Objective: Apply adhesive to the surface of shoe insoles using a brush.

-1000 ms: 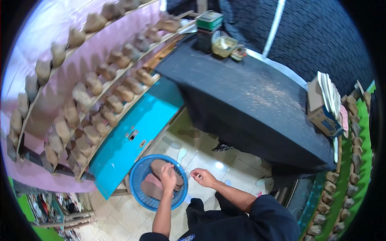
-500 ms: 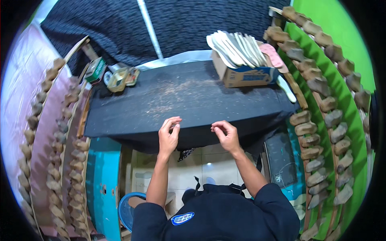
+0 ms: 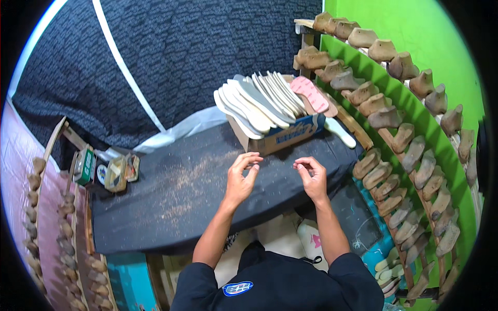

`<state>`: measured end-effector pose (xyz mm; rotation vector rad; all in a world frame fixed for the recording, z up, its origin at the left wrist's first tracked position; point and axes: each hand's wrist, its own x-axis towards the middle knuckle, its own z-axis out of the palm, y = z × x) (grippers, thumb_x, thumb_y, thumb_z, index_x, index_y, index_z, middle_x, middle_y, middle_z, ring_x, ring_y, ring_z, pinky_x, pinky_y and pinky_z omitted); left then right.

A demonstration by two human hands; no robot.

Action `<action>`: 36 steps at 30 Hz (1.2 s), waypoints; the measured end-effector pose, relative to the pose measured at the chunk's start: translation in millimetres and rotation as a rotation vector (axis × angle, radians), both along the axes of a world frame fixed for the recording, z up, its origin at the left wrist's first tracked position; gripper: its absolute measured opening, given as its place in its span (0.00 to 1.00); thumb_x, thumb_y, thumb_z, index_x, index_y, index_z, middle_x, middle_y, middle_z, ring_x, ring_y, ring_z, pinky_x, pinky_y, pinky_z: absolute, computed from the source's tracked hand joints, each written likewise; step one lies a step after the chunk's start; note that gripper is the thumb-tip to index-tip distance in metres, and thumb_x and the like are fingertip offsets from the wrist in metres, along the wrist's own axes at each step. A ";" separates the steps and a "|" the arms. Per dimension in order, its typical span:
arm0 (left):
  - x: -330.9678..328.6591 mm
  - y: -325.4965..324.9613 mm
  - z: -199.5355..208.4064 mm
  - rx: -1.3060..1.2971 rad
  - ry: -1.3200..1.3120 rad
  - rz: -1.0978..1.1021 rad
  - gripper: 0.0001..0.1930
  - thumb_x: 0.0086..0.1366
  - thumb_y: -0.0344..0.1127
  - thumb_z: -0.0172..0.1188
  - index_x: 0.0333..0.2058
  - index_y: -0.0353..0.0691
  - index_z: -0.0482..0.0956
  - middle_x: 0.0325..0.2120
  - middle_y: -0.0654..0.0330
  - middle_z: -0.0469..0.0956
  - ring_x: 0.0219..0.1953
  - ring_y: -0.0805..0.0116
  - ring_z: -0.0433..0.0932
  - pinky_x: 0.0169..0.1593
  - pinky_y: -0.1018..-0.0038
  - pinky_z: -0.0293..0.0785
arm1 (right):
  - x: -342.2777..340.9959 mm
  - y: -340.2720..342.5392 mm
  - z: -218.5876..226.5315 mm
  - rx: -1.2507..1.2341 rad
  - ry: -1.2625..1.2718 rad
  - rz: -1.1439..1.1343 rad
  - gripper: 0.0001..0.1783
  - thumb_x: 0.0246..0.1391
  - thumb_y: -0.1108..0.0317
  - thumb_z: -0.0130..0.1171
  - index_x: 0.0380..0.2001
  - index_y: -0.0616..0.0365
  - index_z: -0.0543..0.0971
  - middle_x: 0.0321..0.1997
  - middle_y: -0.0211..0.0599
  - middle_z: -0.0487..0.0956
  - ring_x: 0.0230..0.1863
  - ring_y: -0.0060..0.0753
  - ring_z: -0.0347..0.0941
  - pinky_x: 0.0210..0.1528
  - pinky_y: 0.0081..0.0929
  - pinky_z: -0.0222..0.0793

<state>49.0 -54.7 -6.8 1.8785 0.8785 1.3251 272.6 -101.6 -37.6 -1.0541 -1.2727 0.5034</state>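
Observation:
Over the front part of a table covered in black cloth (image 3: pixel 129 217), my left hand (image 3: pixel 241 179) is raised with its fingers loosely curved and its thumb apart. My right hand (image 3: pixel 313 180) hovers a little to the right, its fingers bent and its palm turned inward. Nothing shows in either hand. Just beyond them stands a cardboard box (image 3: pixel 290 138), filled with a row of pale shoe insoles (image 3: pixel 270 103). A pink insole (image 3: pixel 309 93) sticks out at the box's right end. One white insole (image 3: pixel 340 133) lies beside the box.
Wooden shoe lasts (image 3: pixel 402 137) line curved racks on the right, and more lasts (image 3: pixel 66 228) line the left. At the table's left end are a green box (image 3: pixel 84 167) and a yellowish tray (image 3: pixel 115 179) of small items. Pale shavings (image 3: pixel 184 179) are scattered across the cloth.
The view has swung to the right and nearer the table. Both my hands have moved forward over the cloth, close to the insole box. Their curved pose is about the same.

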 end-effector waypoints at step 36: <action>28.9 142.6 26.5 0.222 0.184 0.143 0.11 0.57 0.27 0.56 0.39 0.37 0.81 0.52 0.52 0.76 0.56 0.52 0.73 0.59 0.63 0.67 | 32.5 151.6 49.7 -0.011 -0.351 -0.187 0.13 0.51 0.75 0.60 0.41 0.68 0.80 0.26 0.53 0.80 0.30 0.37 0.82 0.34 0.29 0.74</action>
